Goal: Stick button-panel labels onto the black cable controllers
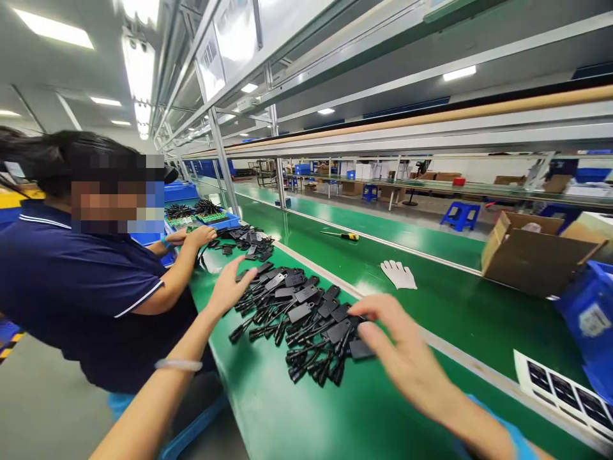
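A pile of black flat adapters with short cables (301, 313) lies on the green workbench (306, 409). My left hand (230, 286) reaches to the pile's left edge, fingers stretched out, holding nothing. My right hand (402, 348) hovers over the pile's right end with fingers spread, fingertips touching the nearest black pieces. A thin bracelet sits on my left forearm. A blue cuff shows at my right wrist.
A co-worker in a dark blue polo (81, 287) stands at left, hands at a second heap of black parts (244, 239). Blue bins (211, 217) hold parts behind. A white glove (398, 275), a screwdriver (342, 236), a cardboard box (531, 252) and a blue crate (591, 319) lie around the belt.
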`<state>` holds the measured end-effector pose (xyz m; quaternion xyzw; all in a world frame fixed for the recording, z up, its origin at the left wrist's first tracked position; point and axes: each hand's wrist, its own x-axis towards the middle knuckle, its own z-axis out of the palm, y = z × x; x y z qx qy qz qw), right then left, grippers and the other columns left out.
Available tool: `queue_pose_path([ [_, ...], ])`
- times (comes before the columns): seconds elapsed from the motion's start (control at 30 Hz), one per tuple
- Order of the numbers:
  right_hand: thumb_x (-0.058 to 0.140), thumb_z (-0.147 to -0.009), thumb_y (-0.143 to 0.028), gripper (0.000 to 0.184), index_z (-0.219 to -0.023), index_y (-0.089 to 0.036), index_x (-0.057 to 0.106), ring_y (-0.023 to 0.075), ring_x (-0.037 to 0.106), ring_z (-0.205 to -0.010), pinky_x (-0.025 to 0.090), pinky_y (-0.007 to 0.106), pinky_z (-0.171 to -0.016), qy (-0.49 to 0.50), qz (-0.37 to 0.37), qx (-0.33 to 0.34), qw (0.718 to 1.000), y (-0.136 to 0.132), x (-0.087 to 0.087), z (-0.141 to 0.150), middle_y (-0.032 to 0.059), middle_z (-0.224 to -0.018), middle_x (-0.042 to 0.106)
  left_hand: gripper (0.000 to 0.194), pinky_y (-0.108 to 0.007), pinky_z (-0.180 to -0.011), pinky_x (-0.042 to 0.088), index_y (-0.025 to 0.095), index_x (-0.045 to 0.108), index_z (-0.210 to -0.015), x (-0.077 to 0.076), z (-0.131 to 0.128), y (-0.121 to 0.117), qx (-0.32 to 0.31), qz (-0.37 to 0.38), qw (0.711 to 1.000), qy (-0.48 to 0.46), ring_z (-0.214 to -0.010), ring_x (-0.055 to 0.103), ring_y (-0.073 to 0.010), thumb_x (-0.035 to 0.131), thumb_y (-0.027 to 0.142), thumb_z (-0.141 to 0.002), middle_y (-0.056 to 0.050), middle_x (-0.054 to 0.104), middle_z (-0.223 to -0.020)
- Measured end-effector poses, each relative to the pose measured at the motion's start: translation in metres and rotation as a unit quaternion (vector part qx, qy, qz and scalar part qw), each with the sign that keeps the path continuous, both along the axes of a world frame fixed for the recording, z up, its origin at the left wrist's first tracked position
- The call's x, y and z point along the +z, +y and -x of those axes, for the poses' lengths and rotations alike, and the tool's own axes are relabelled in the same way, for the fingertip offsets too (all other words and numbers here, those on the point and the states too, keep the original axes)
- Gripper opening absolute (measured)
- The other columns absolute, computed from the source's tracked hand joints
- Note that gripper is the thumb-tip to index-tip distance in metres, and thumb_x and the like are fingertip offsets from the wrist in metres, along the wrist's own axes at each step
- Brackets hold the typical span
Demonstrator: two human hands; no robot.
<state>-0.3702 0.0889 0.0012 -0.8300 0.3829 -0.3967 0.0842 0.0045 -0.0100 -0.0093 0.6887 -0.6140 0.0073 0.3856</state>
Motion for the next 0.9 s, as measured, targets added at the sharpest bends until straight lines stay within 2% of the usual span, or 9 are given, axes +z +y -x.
queue_pose_path([
  [0.1, 0.046, -0.089, -0.054, 0.048, -0.129, -0.027, 0.052, 0.0361, 0.036, -0.127, 0.034, 0.055, -0.101, 0.11, -0.099, -0.007, 0.989, -0.044, -0.037, -0.037, 0.0138, -0.134, 0.045, 0.066, -0.062, -0.103, 0.025, 0.014, 0.045, -0.135, -0.033, -0.009, -0.032, 0.069, -0.105, 0.992, -0.029, -0.129, 0.034, -0.0437, 0.054, 0.051, -0.081, -0.023, 0.043, -0.139],
  [0.17, 0.054, -0.077, -0.068, 0.071, -0.138, -0.032, 0.043, 0.0479, 0.019, -0.133, 0.019, 0.069, -0.101, 0.182, -0.142, -0.033, 0.973, -0.069, -0.067, -0.055, 0.0155, -0.145, 0.032, 0.066, -0.068, -0.1, 0.02, 0.021, 0.044, -0.136, -0.051, -0.01, -0.05, 0.099, -0.153, 0.982, -0.044, -0.129, 0.031, -0.0487, 0.049, 0.057, -0.081, -0.021, 0.04, -0.142],
  [0.23, 0.056, -0.07, -0.075, 0.079, -0.138, -0.037, 0.041, 0.0513, 0.014, -0.134, 0.009, 0.073, -0.101, 0.204, -0.145, -0.034, 0.968, -0.084, -0.09, -0.063, 0.014, -0.15, 0.027, 0.066, -0.07, -0.099, 0.015, 0.031, 0.041, -0.137, -0.063, -0.003, -0.062, 0.103, -0.182, 0.976, -0.066, -0.13, 0.029, -0.0485, 0.044, 0.063, -0.08, -0.016, 0.039, -0.144],
  [0.3, 0.054, -0.069, -0.077, 0.078, -0.136, -0.039, 0.043, 0.0498, 0.017, -0.134, 0.005, 0.071, -0.102, 0.2, -0.137, -0.02, 0.97, -0.086, -0.102, -0.061, 0.0127, -0.151, 0.027, 0.065, -0.069, -0.1, 0.014, 0.037, 0.037, -0.138, -0.069, 0.011, -0.068, 0.09, -0.197, 0.972, -0.094, -0.131, 0.03, -0.0436, 0.043, 0.066, -0.08, -0.012, 0.042, -0.142],
  [0.37, 0.053, -0.07, -0.077, 0.077, -0.136, -0.04, 0.042, 0.0485, 0.019, -0.134, 0.004, 0.07, -0.103, 0.191, -0.137, -0.008, 0.972, -0.079, -0.104, -0.053, 0.0126, -0.151, 0.027, 0.066, -0.065, -0.1, 0.018, 0.038, 0.031, -0.14, -0.071, 0.03, -0.067, 0.076, -0.205, 0.968, -0.121, -0.129, 0.035, -0.0378, 0.041, 0.065, -0.081, -0.012, 0.046, -0.139],
  [0.53, 0.057, -0.07, -0.072, 0.074, -0.136, -0.04, 0.043, 0.0472, 0.02, -0.134, 0.005, 0.07, -0.103, 0.177, -0.147, -0.03, 0.973, -0.044, -0.096, -0.016, 0.0146, -0.15, 0.028, 0.069, -0.063, -0.096, 0.025, 0.037, 0.023, -0.143, -0.074, 0.086, -0.046, 0.055, -0.213, 0.962, -0.162, -0.125, 0.038, -0.035, 0.035, 0.066, -0.082, -0.013, 0.046, -0.137],
  [0.8, 0.053, -0.072, -0.075, 0.07, -0.133, -0.042, 0.046, 0.0417, 0.023, -0.135, 0.008, 0.067, -0.106, 0.166, -0.149, -0.074, 0.972, 0.05, -0.087, 0.074, 0.0116, -0.151, 0.029, 0.068, -0.063, -0.094, 0.026, 0.033, 0.021, -0.144, -0.075, 0.181, 0.025, -0.003, -0.212, 0.962, -0.175, -0.123, 0.04, -0.0356, 0.032, 0.061, -0.083, -0.014, 0.046, -0.137],
  [0.87, 0.051, -0.074, -0.075, 0.068, -0.134, -0.042, 0.045, 0.0375, 0.024, -0.136, 0.012, 0.062, -0.109, 0.17, -0.134, -0.078, 0.973, 0.068, -0.08, 0.096, 0.0096, -0.151, 0.029, 0.069, -0.063, -0.094, 0.025, 0.034, 0.02, -0.145, -0.075, 0.201, 0.039, -0.006, -0.219, 0.959, -0.182, -0.122, 0.04, -0.0368, 0.031, 0.061, -0.083, -0.014, 0.045, -0.138],
  [0.9, 0.052, -0.075, -0.073, 0.067, -0.134, -0.042, 0.044, 0.0335, 0.025, -0.137, 0.016, 0.056, -0.111, 0.179, -0.128, -0.088, 0.971, 0.073, -0.076, 0.109, 0.0077, -0.152, 0.028, 0.069, -0.063, -0.094, 0.025, 0.034, 0.02, -0.145, -0.075, 0.21, 0.044, -0.011, -0.221, 0.958, -0.183, -0.123, 0.04, -0.0376, 0.03, 0.061, -0.083, -0.014, 0.044, -0.139],
])
